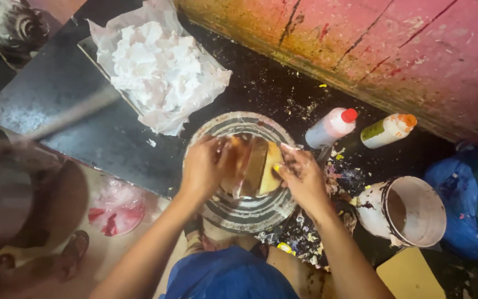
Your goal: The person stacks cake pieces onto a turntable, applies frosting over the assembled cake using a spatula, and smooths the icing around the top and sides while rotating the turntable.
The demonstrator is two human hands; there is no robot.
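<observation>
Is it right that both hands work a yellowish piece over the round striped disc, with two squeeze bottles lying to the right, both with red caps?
Not quite. In the head view, only one squeeze bottle has a red cap; the other bottle has an orange cap. The left hand and right hand do work the yellowish piece over the disc.

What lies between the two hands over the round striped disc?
In the head view, a flat brown-and-yellow piece lies between the left hand and the right hand, above the round striped disc. Both hands touch it; its kind is unclear.
</observation>
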